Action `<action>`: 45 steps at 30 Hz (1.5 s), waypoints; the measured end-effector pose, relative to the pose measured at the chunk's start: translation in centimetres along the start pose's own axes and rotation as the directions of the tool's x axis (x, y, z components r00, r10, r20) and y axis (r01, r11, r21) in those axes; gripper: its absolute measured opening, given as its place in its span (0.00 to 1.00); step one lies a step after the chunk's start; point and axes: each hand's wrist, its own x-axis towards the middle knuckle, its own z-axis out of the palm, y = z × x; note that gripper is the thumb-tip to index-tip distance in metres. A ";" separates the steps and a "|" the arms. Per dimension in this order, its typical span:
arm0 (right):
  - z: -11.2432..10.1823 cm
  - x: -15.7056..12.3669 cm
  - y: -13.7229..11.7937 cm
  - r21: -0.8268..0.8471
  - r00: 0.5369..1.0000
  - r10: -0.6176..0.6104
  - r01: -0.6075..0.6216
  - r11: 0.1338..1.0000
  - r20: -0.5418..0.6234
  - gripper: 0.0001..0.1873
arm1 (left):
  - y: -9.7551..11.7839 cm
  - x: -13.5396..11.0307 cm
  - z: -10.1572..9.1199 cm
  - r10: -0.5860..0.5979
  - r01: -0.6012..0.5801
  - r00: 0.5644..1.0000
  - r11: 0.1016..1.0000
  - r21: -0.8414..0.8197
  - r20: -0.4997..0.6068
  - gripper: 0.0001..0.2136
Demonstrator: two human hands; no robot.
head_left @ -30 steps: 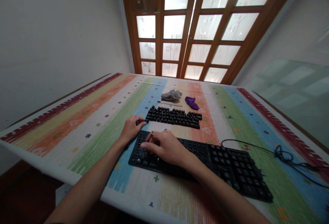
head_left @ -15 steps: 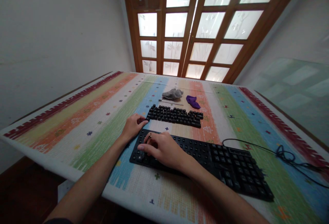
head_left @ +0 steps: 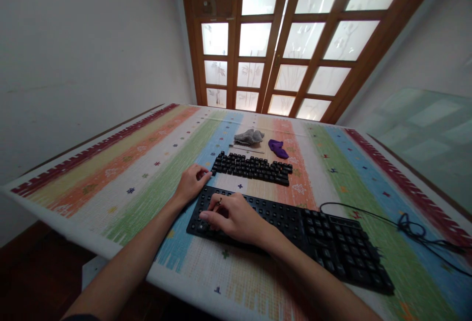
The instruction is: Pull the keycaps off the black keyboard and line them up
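A black computer keyboard lies slanted near the front edge of the table. Its left and middle part is stripped down to bare key posts, while the right part carries keycaps. Beyond it, loose black keycaps lie together in rows. My left hand rests at the left end of these rows, fingers curled and thumb tip close to the end keycap. Over the keyboard's lower left corner is my right hand, thumb and fingers bent together just above a keycap. What either hand's fingertips hold is hidden.
Behind the keycaps lie a grey cloth, a thin stick and a purple cloth. The keyboard's black cable coils at the right. A striped tablecloth covers the table. Wooden glazed doors stand beyond.
The camera view has shifted slightly. Both hands stay in nearly the same places, with the right hand's fingers moved a little over the keyboard corner.
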 end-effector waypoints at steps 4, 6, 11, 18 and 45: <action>0.0 0.0 0.2 0.031 1.000 0.003 -0.004 1.000 0.031 0.13 | 0.3 -0.3 -0.2 0.039 -0.039 0.999 0.999 0.002 0.000 0.09; 0.0 0.1 0.1 0.046 0.999 -0.001 -0.001 0.999 0.039 0.13 | 0.3 -0.4 -0.2 0.057 -0.057 0.998 0.998 0.000 0.010 0.09; 0.1 0.0 0.2 0.087 0.999 0.011 -0.015 0.996 0.041 0.13 | 0.5 -0.7 0.0 0.110 -0.108 0.993 0.994 -0.031 0.048 0.08; 0.6 0.1 -0.2 0.058 0.997 0.000 -0.005 0.998 0.076 0.10 | 0.6 -0.7 -0.1 0.127 -0.126 0.990 0.992 -0.026 0.062 0.07; 1.8 0.8 -0.7 -0.107 0.999 -0.006 0.000 0.994 -0.053 0.12 | 0.5 -0.7 -0.1 0.127 -0.123 0.987 0.991 -0.044 0.097 0.06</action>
